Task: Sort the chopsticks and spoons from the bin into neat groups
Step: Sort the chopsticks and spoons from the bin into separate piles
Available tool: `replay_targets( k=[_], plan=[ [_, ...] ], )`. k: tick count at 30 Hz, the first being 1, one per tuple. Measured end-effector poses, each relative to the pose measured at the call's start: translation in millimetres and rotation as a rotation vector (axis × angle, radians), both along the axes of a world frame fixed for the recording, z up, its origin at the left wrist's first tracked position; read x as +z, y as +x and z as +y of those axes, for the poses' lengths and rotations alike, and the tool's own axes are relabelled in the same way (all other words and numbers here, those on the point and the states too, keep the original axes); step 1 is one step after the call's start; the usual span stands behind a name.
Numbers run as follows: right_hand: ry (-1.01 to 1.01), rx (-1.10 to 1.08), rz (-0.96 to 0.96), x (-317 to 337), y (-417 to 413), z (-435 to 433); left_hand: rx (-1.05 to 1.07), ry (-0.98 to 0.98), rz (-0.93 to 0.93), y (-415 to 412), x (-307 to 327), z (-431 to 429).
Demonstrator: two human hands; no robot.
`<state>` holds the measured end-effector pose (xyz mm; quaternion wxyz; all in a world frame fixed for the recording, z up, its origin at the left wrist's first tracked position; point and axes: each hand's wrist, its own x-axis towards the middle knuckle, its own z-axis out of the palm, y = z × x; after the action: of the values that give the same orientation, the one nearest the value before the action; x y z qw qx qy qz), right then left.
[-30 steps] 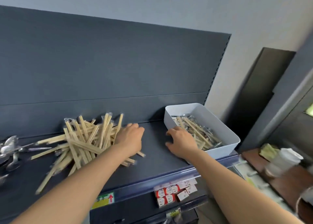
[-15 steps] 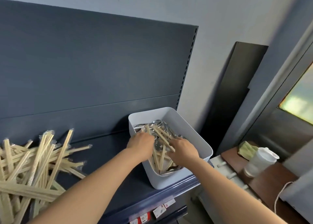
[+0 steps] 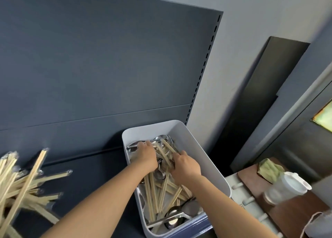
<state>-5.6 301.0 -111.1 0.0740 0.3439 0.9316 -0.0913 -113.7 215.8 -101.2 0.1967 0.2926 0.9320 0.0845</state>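
Both hands in white bin (image 3: 201, 153) on shelf (image 3: 86, 180): left hand (image 3: 147, 157) and right hand (image 3: 186, 166) among chopsticks (image 3: 164, 154) and spoons (image 3: 179, 212), grip state unclear; sorted chopstick pile (image 3: 21, 185) lies far left.

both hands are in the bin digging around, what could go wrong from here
1. The white bin sits at the shelf's right front edge; pulling a tangled handful could drag or tip it off.
2. Chopsticks and metal spoons lie crossed over each other, so the left hand or right hand may lift mixed items.
3. The sorted chopstick pile on the left is splayed loosely, and adding more could roll some off the shelf.
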Motion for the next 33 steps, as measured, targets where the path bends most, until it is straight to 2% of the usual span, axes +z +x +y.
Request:
replay_targets(
  k=[4,12,19,25,31,33],
  plan=[
    [-0.011,-0.088,-0.005,3.6,-9.1,10.8,0.144,0.134,-0.128,0.8,-2.9,3.7],
    [-0.109,-0.083,0.089,3.9,-8.0,24.9,0.244,0.362,-0.167,2.8,15.0,11.2],
    [-0.186,-0.045,0.301,24.8,-10.0,23.0,0.458,0.815,-0.389,16.7,32.6,9.2],
    [-0.291,0.020,0.569,57.7,-15.0,15.3,0.449,1.070,-0.315,31.7,68.4,-4.5],
    [-0.488,0.119,1.012,104.9,-13.6,-16.1,0.419,1.347,-0.218,53.3,116.8,-37.4],
    [-0.578,0.169,1.108,120.8,-11.9,-33.6,0.425,1.422,-0.160,57.4,131.0,-53.7]
  ],
)
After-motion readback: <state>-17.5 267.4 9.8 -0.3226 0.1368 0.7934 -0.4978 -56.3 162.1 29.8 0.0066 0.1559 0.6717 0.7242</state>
